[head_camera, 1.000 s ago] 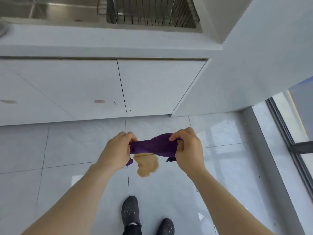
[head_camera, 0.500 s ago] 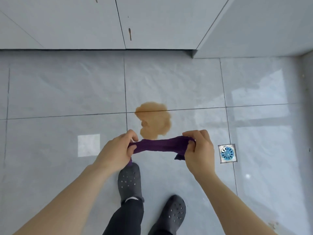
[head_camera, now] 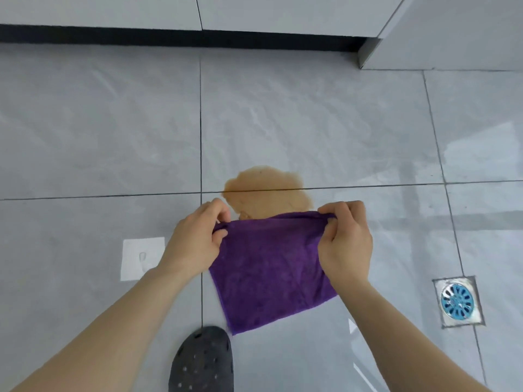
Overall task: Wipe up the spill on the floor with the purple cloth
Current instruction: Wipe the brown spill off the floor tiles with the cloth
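Purple cloth (head_camera: 268, 267) overlaps spill (head_camera: 266, 192); drain (head_camera: 457, 301) right, shoe (head_camera: 202, 362) below.

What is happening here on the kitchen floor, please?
A person is standing over a brown spill on the grey tiled floor. The left hand and the right hand each pinch a top corner of a purple cloth, which hangs spread open just in front of the puddle. The spill looks untouched, so wiping has not yet begun. A floor drain sits to the right, and a dark shoe shows below.
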`<action>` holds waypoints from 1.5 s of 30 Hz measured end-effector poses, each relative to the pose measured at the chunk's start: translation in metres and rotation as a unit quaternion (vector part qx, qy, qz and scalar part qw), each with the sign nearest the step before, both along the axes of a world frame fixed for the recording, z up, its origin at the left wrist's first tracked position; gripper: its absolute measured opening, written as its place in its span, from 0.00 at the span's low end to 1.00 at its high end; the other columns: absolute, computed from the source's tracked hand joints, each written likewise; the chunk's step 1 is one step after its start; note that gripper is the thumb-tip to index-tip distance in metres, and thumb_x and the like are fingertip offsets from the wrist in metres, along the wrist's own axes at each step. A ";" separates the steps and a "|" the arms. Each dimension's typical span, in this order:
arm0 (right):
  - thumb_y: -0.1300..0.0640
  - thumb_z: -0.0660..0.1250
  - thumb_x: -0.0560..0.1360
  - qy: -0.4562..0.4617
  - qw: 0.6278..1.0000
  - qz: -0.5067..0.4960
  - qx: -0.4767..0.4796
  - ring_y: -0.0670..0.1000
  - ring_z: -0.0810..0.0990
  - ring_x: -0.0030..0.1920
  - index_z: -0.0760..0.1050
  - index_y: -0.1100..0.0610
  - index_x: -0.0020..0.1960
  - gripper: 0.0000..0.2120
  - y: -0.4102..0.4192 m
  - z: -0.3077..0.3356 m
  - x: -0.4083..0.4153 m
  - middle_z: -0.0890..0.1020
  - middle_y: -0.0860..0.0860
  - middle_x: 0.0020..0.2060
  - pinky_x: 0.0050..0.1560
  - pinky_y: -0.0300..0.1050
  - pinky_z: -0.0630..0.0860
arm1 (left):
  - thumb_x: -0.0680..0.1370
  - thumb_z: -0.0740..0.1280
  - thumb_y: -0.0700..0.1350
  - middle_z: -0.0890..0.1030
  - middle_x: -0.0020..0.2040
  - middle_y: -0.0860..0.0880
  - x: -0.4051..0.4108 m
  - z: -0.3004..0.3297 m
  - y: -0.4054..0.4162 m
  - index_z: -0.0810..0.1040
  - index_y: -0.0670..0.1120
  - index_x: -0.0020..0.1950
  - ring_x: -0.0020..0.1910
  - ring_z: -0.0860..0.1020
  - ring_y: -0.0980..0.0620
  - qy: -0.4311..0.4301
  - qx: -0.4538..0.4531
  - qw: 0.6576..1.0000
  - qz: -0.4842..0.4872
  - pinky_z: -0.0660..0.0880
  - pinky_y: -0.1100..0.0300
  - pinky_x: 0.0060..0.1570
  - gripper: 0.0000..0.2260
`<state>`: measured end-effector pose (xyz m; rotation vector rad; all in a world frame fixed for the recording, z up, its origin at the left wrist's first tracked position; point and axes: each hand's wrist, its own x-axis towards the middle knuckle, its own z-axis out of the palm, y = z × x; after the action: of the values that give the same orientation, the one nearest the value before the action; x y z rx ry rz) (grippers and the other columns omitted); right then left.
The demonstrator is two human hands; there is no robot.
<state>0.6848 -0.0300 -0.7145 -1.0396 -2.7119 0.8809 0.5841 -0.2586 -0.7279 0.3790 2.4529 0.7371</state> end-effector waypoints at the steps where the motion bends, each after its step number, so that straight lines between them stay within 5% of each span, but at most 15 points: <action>1: 0.71 0.58 0.75 0.010 1.000 -0.006 0.011 0.57 0.78 0.43 0.79 0.53 0.52 0.17 0.003 -0.013 -0.010 0.75 0.50 0.52 0.40 0.56 0.78 | 0.77 0.69 0.36 0.77 0.48 0.59 -0.009 -0.012 0.003 0.69 0.56 0.47 0.45 0.78 0.53 0.018 0.008 1.000 -0.001 0.72 0.57 0.45 0.15; 6: 0.71 0.59 0.74 0.086 0.994 -0.023 0.069 0.53 0.73 0.54 0.79 0.52 0.51 0.18 0.017 -0.052 -0.054 0.75 0.50 0.52 0.43 0.54 0.76 | 0.73 0.66 0.30 0.77 0.45 0.55 -0.051 -0.054 0.015 0.74 0.50 0.43 0.41 0.76 0.51 0.126 0.044 0.991 0.009 0.72 0.57 0.42 0.14; 10: 0.68 0.62 0.77 0.104 0.993 -0.029 0.057 0.55 0.75 0.57 0.75 0.51 0.65 0.21 0.021 -0.067 -0.076 0.72 0.52 0.59 0.48 0.57 0.79 | 0.78 0.66 0.37 0.79 0.57 0.52 -0.065 -0.070 0.020 0.80 0.49 0.54 0.55 0.78 0.47 0.196 0.044 0.979 0.021 0.70 0.55 0.59 0.09; 13: 0.53 0.67 0.79 0.049 0.993 0.072 0.086 0.58 0.71 0.70 0.65 0.53 0.77 0.27 -0.003 -0.076 -0.068 0.71 0.55 0.71 0.67 0.58 0.72 | 0.81 0.63 0.50 0.74 0.73 0.49 -0.066 -0.082 0.012 0.75 0.50 0.70 0.72 0.72 0.44 0.230 -0.014 0.973 -0.009 0.62 0.49 0.75 0.17; 15: 0.36 0.62 0.79 -0.038 0.976 0.187 0.105 0.58 0.56 0.81 0.57 0.50 0.81 0.36 -0.031 -0.083 -0.055 0.62 0.55 0.80 0.78 0.61 0.58 | 0.82 0.59 0.55 0.68 0.80 0.48 -0.061 -0.088 0.006 0.68 0.50 0.78 0.80 0.64 0.44 0.240 -0.055 0.968 -0.048 0.55 0.44 0.80 0.24; 19: 0.21 0.49 0.74 -0.161 0.939 0.272 0.139 0.60 0.39 0.83 0.45 0.39 0.82 0.42 -0.063 -0.108 -0.049 0.45 0.54 0.84 0.76 0.75 0.44 | 0.83 0.51 0.58 0.59 0.84 0.47 -0.062 -0.109 -0.009 0.58 0.50 0.83 0.84 0.55 0.44 0.230 -0.121 0.965 -0.043 0.49 0.39 0.81 0.29; 27: 0.23 0.48 0.75 -0.201 0.933 0.257 0.150 0.61 0.42 0.83 0.47 0.38 0.81 0.40 -0.061 -0.115 -0.066 0.47 0.54 0.84 0.75 0.77 0.47 | 0.84 0.43 0.61 0.55 0.85 0.48 -0.079 -0.123 -0.019 0.53 0.48 0.84 0.84 0.52 0.45 0.227 -0.174 0.958 -0.005 0.51 0.39 0.81 0.31; 36: 0.27 0.45 0.79 -0.184 0.936 0.246 0.170 0.58 0.38 0.83 0.43 0.39 0.82 0.35 -0.036 -0.119 -0.130 0.42 0.53 0.84 0.77 0.74 0.45 | 0.83 0.45 0.60 0.54 0.85 0.49 -0.081 -0.124 -0.019 0.53 0.48 0.84 0.85 0.51 0.46 0.229 -0.166 0.959 0.004 0.49 0.40 0.82 0.31; 45: 0.35 0.47 0.83 -0.138 0.947 0.234 0.173 0.57 0.44 0.83 0.50 0.40 0.81 0.28 -0.031 -0.123 -0.140 0.50 0.51 0.84 0.79 0.69 0.45 | 0.83 0.48 0.59 0.54 0.85 0.50 -0.080 -0.125 -0.020 0.52 0.48 0.84 0.85 0.51 0.47 0.224 -0.157 0.962 0.011 0.49 0.40 0.82 0.31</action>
<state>0.5452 -0.0607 -0.8370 -0.4832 -3.2558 0.2816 0.5038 -0.2783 -0.8529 0.4320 2.9431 0.2757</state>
